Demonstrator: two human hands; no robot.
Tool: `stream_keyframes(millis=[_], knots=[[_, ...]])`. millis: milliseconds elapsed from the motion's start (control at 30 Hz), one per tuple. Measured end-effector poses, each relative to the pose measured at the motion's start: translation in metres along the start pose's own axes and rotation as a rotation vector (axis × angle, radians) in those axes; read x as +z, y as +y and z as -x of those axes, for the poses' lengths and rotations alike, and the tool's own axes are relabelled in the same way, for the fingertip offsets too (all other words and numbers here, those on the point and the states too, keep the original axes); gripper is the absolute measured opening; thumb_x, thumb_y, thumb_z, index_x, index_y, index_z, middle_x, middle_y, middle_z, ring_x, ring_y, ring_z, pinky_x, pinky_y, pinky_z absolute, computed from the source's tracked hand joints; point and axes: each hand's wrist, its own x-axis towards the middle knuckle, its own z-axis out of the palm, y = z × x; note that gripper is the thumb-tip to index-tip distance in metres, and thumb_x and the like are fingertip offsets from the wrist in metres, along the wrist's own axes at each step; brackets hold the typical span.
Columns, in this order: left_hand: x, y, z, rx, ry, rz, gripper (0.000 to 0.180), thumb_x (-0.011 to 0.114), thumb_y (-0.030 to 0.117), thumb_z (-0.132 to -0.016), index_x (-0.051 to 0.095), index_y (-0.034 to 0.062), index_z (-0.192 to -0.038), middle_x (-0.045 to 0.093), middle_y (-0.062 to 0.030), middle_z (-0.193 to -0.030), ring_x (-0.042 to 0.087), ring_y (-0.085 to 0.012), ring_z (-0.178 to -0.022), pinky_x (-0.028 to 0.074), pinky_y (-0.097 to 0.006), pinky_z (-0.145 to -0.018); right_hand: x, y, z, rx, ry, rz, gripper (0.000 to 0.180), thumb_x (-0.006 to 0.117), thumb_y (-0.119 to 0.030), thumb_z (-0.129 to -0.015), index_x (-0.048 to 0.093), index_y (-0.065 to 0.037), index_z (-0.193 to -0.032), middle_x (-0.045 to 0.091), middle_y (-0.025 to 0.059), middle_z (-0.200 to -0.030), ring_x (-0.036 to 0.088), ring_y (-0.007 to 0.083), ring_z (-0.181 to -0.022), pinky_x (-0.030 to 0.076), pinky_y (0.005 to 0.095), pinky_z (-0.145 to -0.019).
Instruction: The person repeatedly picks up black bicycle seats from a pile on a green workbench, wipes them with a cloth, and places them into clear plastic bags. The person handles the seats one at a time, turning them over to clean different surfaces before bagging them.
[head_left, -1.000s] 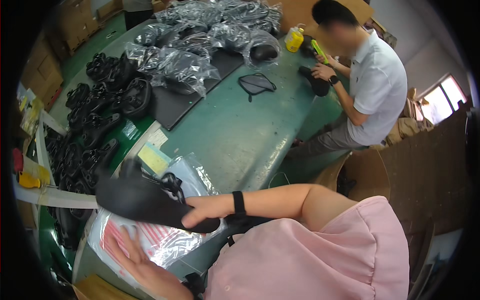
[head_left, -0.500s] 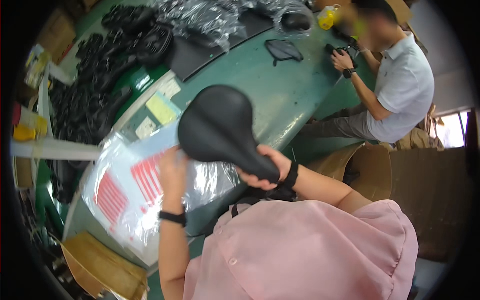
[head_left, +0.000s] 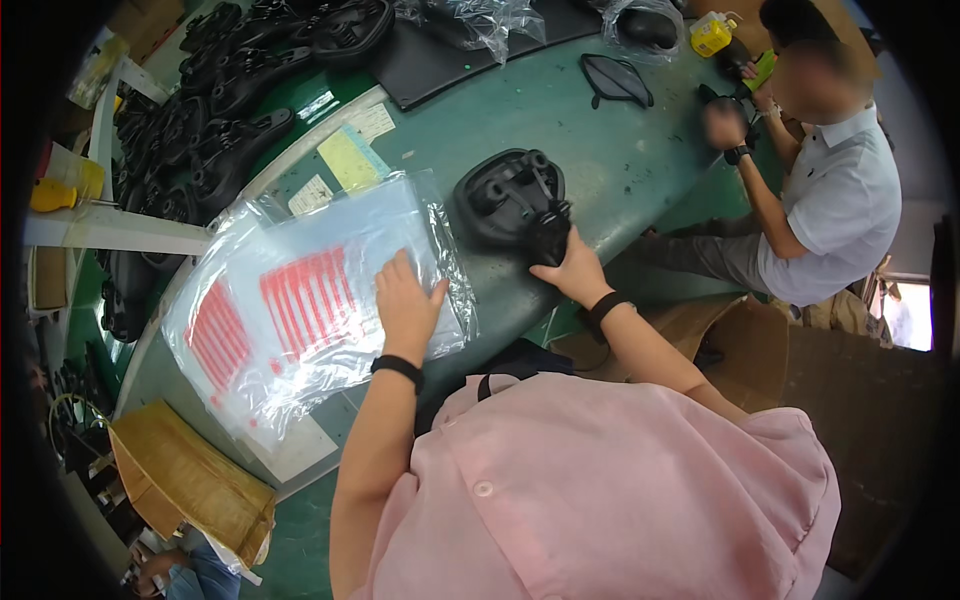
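Observation:
A black bicycle saddle [head_left: 497, 190] rests upside down on the green table, its underside with rails and springs showing. My right hand [head_left: 578, 270] grips it round the narrow nose, thumb on the near side; some fingers are hidden behind it. My left hand [head_left: 407, 305] lies on a stack of clear plastic bags [head_left: 375, 225] with red printed bars, fingers stretched out and holding nothing. The stack spreads across the table to the left of the saddle.
Many black saddles [head_left: 225, 140] are heaped at the far left. Yellow paper slips [head_left: 350, 157] lie behind the bags; a black mesh pouch [head_left: 615, 80] is farther back. A co-worker in a white shirt [head_left: 840, 200] handles a dark object at right. Cardboard boxes [head_left: 190, 480] flank the table.
The saddle has been turned from top side up to underside up and brought down onto the table, farther right. My left hand has come away from beside it onto the bags.

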Motion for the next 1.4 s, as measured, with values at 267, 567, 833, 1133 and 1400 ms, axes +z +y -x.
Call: stream_keyframes(millis=[267, 567, 833, 1133, 1400], knots=[[0.023, -0.055, -0.019, -0.394, -0.057, 0.871, 0.019, 0.054, 0.013, -0.09, 0.06, 0.0004, -0.077, 0.061, -0.0058, -0.072, 0.059, -0.0176, -0.063, 0.045, -0.033, -0.054, 0.018, 0.008, -0.011, 0.068, -0.313, -0.535, 0.079, 0.08, -0.034, -0.071, 0.041, 0.004, -0.128, 0.063, 0.0168, -0.107, 0.063, 0.0286, -0.099, 0.049, 0.0367, -0.087], [-0.017, -0.077, -0.006, -0.72, -0.085, 1.477, 0.01, 0.066, 0.003, -0.082, 0.061, 0.0005, -0.091, 0.059, -0.003, -0.078, 0.055, -0.0111, -0.07, 0.046, -0.023, -0.065, -0.002, -0.05, -0.001, 0.349, -0.571, -1.281, 0.036, 0.063, -0.017, -0.088, 0.048, -0.005, -0.118, 0.062, 0.0099, -0.098, 0.066, 0.0232, -0.077, 0.055, 0.0353, -0.062], [-0.042, -0.072, -0.005, -0.535, -0.086, 1.47, 0.008, 0.062, 0.012, -0.089, 0.058, 0.0094, -0.096, 0.057, 0.0011, -0.08, 0.054, -0.009, -0.072, 0.045, -0.023, -0.065, 0.013, -0.144, -0.005, 0.157, -0.775, -1.333, 0.051, 0.066, -0.002, -0.077, 0.044, 0.0, -0.122, 0.061, 0.0102, -0.099, 0.065, 0.0199, -0.077, 0.053, 0.0312, -0.07], [-0.076, -0.113, 0.018, -0.619, 0.261, 1.582, 0.015, 0.055, 0.02, -0.095, 0.06, 0.0083, -0.103, 0.061, 0.0032, -0.088, 0.056, -0.0061, -0.076, 0.046, -0.023, -0.067, 0.056, -0.153, -0.004, -0.513, -0.334, -0.592, 0.06, 0.076, -0.014, -0.069, 0.045, -0.004, -0.12, 0.061, 0.0172, -0.102, 0.061, 0.0289, -0.093, 0.048, 0.0341, -0.081], [-0.109, -0.135, 0.041, -0.452, 0.562, 1.453, 0.017, 0.052, 0.019, -0.097, 0.059, 0.0042, -0.1, 0.051, 0.0062, -0.07, 0.046, -0.0028, -0.06, 0.038, -0.017, -0.056, 0.076, -0.174, 0.004, -0.825, -0.356, 0.015, 0.048, 0.073, -0.011, -0.069, 0.045, -0.007, -0.108, 0.059, 0.0147, -0.096, 0.059, 0.037, -0.091, 0.049, 0.0449, -0.074]])
